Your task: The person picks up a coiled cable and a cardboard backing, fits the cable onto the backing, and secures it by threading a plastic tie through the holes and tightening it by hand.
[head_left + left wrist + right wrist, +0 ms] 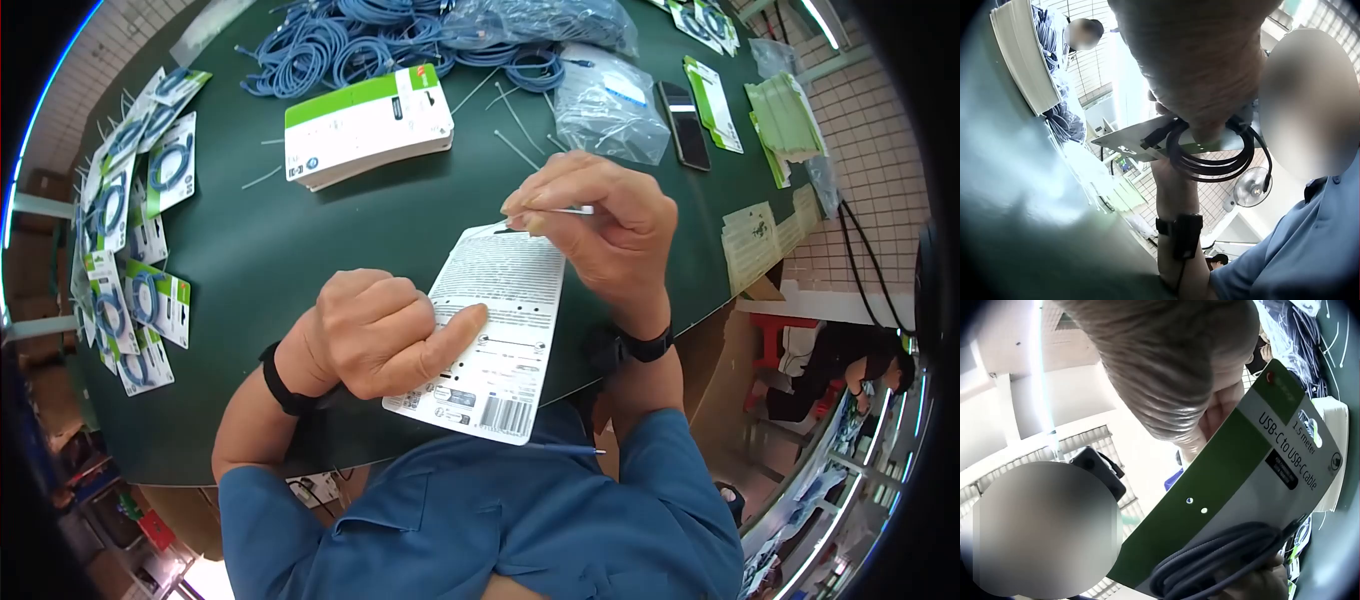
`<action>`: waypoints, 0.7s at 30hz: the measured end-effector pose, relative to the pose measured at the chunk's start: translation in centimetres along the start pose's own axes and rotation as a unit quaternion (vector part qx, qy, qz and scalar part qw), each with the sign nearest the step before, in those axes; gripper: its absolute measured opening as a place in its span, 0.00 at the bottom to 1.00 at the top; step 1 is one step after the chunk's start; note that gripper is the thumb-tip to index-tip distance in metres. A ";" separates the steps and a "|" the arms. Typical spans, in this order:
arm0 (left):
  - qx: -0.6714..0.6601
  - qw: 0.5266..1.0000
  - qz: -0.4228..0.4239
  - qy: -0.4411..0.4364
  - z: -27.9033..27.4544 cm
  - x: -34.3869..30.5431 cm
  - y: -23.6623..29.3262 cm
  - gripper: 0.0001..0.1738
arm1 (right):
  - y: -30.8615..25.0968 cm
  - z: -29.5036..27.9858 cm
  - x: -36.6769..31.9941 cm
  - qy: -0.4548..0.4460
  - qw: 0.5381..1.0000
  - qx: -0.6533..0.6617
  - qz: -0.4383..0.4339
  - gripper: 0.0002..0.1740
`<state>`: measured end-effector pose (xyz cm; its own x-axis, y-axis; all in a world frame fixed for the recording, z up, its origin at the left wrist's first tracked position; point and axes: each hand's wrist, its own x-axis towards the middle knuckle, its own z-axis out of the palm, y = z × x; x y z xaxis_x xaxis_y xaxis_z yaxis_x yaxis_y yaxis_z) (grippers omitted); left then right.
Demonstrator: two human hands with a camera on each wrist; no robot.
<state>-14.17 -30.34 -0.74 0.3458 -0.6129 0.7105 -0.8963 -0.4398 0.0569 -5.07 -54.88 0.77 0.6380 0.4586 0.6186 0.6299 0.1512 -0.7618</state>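
Observation:
My left hand (380, 330) grips a printed packaging card (500, 290) near its lower left edge, the thumb lying across the back with its text and barcode. On the card's front, a dark USB-C cable (1213, 169) lies coiled, with the left fingers beside it. In the right wrist view the green and white front (1235, 469) reads "USB-C to USB-C cable". At the card's top end my right hand (620, 220) pinches a thin whitish strip (575, 210) between thumb and fingertips. It looks like a cable tie; part of it is hidden by the fingers.
A stack of cards (370, 130) stands ahead on the green table (290, 230). Loose cable ties (515, 150) lie beside it, blue cables (345, 50) behind. Carded cables (172, 165) spread along the left. A bag (610, 110) and phone (685, 125) lie at the right.

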 end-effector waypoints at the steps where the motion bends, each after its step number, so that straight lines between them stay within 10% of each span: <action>1: 0.002 1.000 0.018 0.004 0.0 0.1 0.1 0.25 | -0.4 0.0 0.1 -0.013 1.000 0.005 -0.018 0.09; 21: -0.012 0.998 0.034 0.046 0.6 0.1 0.7 0.26 | -2.2 1.1 -0.4 -0.058 0.996 0.058 -0.018 0.10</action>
<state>-14.66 -31.11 -1.07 0.2587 -0.5771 0.7746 -0.9236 -0.3826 0.0235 -7.18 -54.47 1.95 0.5560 0.5477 0.6253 0.5921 0.2670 -0.7603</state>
